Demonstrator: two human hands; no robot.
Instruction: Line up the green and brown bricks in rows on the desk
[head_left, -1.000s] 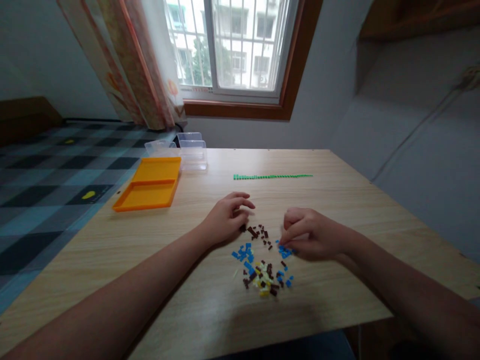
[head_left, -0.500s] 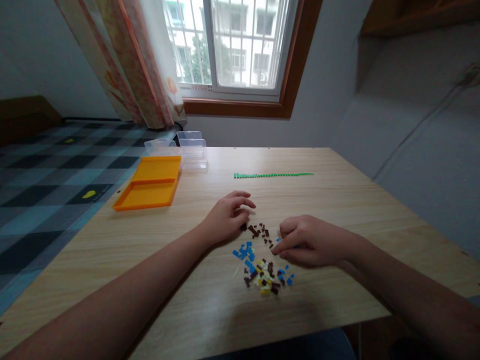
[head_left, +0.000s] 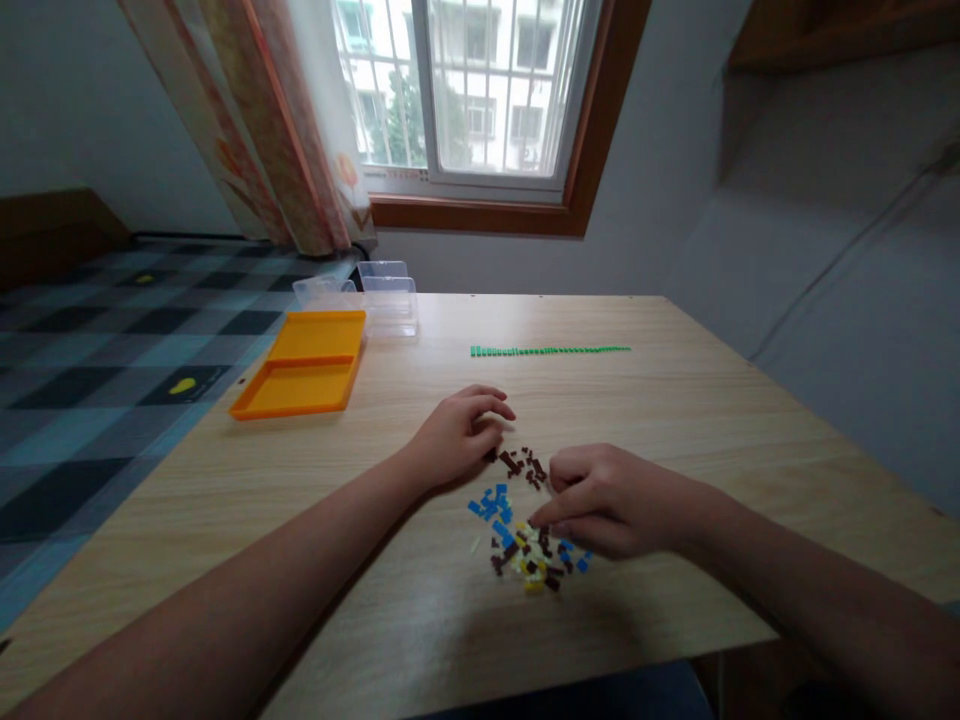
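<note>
My left hand [head_left: 461, 435] rests on the table with its fingers loosely spread and curved, holding nothing. Close to its thumb lies a small group of dark brown toy bricks [head_left: 514, 464]. My right hand [head_left: 604, 498] has its index finger stretched out and its other fingers curled. That fingertip is at the upper edge of a mixed pile of small yellow, cream, brown and blue bricks [head_left: 534, 560], partly covering it. Between the hands, loose blue bricks [head_left: 495, 500] form another cluster. No brick shows in the right hand.
Far back on the wooden table [head_left: 375, 620], tiny green pieces [head_left: 551, 351] stand in a long row. An orange two-part tray [head_left: 307, 390] is at the left, with clear plastic boxes [head_left: 390, 310] behind it. A checkered bed [head_left: 90, 400] adjoins the table's left side.
My right hand has come nearer, its index fingertip going from the brown bricks to the mixed pile. A few brown bricks now sit closer to the brown group. My left hand stays put.
</note>
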